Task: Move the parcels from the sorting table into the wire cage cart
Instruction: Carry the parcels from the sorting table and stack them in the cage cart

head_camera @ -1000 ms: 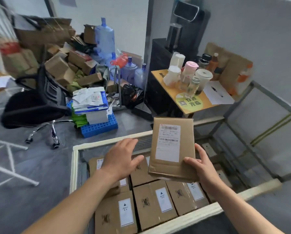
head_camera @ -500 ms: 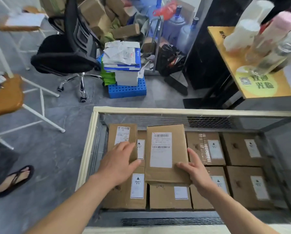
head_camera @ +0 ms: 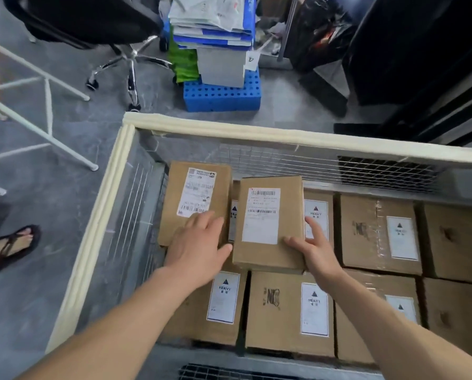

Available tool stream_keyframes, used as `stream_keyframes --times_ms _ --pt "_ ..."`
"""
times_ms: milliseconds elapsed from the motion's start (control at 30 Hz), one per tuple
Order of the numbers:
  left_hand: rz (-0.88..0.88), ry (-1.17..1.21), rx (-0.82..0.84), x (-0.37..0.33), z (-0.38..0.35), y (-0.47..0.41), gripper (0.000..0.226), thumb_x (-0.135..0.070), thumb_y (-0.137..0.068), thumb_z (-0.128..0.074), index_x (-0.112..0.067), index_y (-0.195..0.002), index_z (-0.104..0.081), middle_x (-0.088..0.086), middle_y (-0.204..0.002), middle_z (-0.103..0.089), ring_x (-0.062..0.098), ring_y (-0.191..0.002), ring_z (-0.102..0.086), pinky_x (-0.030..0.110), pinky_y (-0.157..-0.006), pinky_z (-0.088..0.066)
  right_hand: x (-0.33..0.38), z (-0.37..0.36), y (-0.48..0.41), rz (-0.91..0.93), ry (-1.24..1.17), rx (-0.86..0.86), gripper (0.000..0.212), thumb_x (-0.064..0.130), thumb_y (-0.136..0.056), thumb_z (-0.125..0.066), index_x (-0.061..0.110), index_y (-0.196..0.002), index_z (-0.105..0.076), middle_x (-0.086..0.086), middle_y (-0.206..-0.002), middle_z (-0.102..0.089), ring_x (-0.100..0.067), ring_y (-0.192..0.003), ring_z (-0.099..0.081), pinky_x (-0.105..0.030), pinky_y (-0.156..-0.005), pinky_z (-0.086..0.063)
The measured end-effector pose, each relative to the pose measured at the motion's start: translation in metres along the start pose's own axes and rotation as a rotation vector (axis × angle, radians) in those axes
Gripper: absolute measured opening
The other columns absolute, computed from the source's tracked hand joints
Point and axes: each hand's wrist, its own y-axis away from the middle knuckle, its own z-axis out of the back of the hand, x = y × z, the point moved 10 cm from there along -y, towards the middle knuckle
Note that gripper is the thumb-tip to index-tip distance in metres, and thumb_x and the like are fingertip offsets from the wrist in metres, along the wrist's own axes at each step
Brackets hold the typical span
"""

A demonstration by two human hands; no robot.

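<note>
- The wire cage cart point(head_camera: 256, 131) fills the lower view, with a pale padded rim and mesh walls. It stands on a grey floor point(head_camera: 51, 187).
- A layer of brown boxes point(head_camera: 377, 231) lies flat in the cart, packed side by side. Each has a white label, and several labels read "HEAVY".
- A black office chair point(head_camera: 92, 20) stands beyond the cart at upper left. White frame legs point(head_camera: 47, 89) stand beside it.
- A pile of papers and blue folders point(head_camera: 215, 23) sits on a blue perforated crate point(head_camera: 221, 96), just past the cart's far rim.
- The parcel point(head_camera: 267, 257), a flat brown carton with a barcode label, is inside the cart. It lies over the box layer near the far left corner. Whether it rests fully on the boxes cannot be told.
- A second labelled carton point(head_camera: 202, 171) lies just left of it, on the same layer.
- The right grip point(head_camera: 318, 255) holds the parcel at its near right corner. The thumb is on top and the forefinger runs up the right edge.
- The left grip point(head_camera: 199, 246) lies flat with straight fingers on the second labelled carton and holds nothing. Its thumb reaches toward the parcel's left edge.
- A foot in a dark sandal point(head_camera: 10, 248) stands on the floor left of the cart.
</note>
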Motion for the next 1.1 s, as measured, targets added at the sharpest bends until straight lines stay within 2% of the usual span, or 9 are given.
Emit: stream_keyframes --times_ms 100,233,367,433,600,700,800,867,1100 --pt "0.022 -0.003 0.002 0.009 -0.017 -0.018 0.064 -0.049 -0.102 -0.042 -0.021 -0.156 -0.025 0.001 -0.165 -0.015 0.023 -0.152 -0.013 0.041 -0.119 -0.025 -0.007 -0.007 -0.020 0.001 -0.003 0.017 0.056 0.022 -0.093 -0.070 0.049 -0.132 -0.040 -0.001 -0.119 -0.069 -0.023 -0.104 -0.069 -0.030 -0.071 -0.058" --pt "0.028 0.000 -0.007 0.016 -0.032 -0.033 0.066 -0.050 -0.102 -0.042 -0.022 -0.158 -0.021 0.002 -0.167 -0.010 0.024 -0.154 -0.007 0.041 -0.122 -0.018 -0.017 -0.018 -0.049 -0.014 0.016 0.042 0.053 0.018 -0.098 -0.062 0.053 -0.130 -0.038 0.003 -0.121 -0.067 -0.019 -0.106 -0.065 -0.028 -0.072 -0.052" --pt "0.030 0.029 0.002 0.022 -0.044 -0.041 0.068 -0.050 -0.102 -0.044 -0.023 -0.159 -0.018 0.000 -0.167 -0.008 0.023 -0.155 -0.003 0.045 -0.125 -0.017 -0.025 -0.037 -0.074 -0.034 0.113 0.076 0.048 0.027 -0.104 -0.051 0.054 -0.140 -0.036 0.021 -0.122 -0.065 -0.014 -0.113 -0.060 -0.039 -0.088 -0.051" --pt "0.032 0.030 0.014 0.024 -0.049 -0.041 0.070 -0.050 -0.101 -0.044 -0.024 -0.159 -0.015 0.000 -0.168 -0.007 0.024 -0.155 -0.003 0.046 -0.125 -0.018 -0.024 -0.042 -0.079 -0.042 0.140 0.055 0.050 0.033 -0.103 -0.048 0.052 -0.146 -0.032 0.020 -0.129 -0.061 -0.014 -0.115 -0.059 -0.049 -0.100 -0.050" --pt "0.033 0.024 0.016 0.023 -0.041 -0.034 0.069 -0.050 -0.101 -0.044 -0.025 -0.159 -0.015 -0.001 -0.167 -0.007 0.024 -0.155 -0.003 0.045 -0.125 -0.016 -0.005 -0.043 -0.070 -0.029 0.217 0.017 0.031 0.035 -0.097 -0.052 0.043 -0.126 -0.044 0.006 -0.113 -0.062 -0.024 -0.104 -0.063 -0.058 -0.092 -0.055" --pt "0.022 0.022 0.009 0.018 -0.025 -0.025 0.068 -0.050 -0.101 -0.044 -0.025 -0.159 -0.017 -0.002 -0.167 -0.007 0.024 -0.155 -0.004 0.045 -0.123 -0.015 0.014 -0.037 -0.049 -0.012 0.295 -0.030 0.043 0.034 -0.097 -0.052 0.035 -0.137 -0.038 0.002 -0.117 -0.064 -0.027 -0.097 -0.066 -0.053 -0.084 -0.060" --pt "-0.004 0.010 -0.009 0.007 -0.002 -0.010 0.064 -0.049 -0.102 -0.044 -0.025 -0.157 -0.022 -0.002 -0.166 -0.009 0.024 -0.154 -0.005 0.046 -0.122 -0.016 0.035 -0.032 -0.014 0.017 0.415 -0.077 0.065 0.034 -0.103 -0.052 0.027 -0.159 -0.020 -0.002 -0.146 -0.051 -0.029 -0.125 -0.057 -0.043 -0.101 -0.050" --pt "-0.022 0.001 -0.019 -0.003 0.018 0.002 0.063 -0.049 -0.102 -0.043 -0.024 -0.156 -0.024 -0.002 -0.166 -0.010 0.025 -0.154 -0.005 0.046 -0.122 -0.015 0.052 -0.025 0.012 0.040 0.495 -0.111 0.067 0.036 -0.103 -0.053 0.022 -0.160 -0.021 -0.002 -0.160 -0.038 -0.025 -0.139 -0.046 -0.039 -0.111 -0.038" --pt "-0.139 -0.039 -0.081 -0.051 0.099 0.063 0.064 -0.051 -0.102 -0.043 -0.023 -0.155 -0.024 -0.002 -0.167 -0.010 0.024 -0.154 -0.004 0.047 -0.122 -0.015 0.128 0.001 0.129 0.177 0.650 -0.222 0.070 0.045 -0.100 -0.057 0.015 -0.157 -0.031 -0.001 -0.162 -0.036 -0.020 -0.148 -0.034 -0.035 -0.119 -0.030"
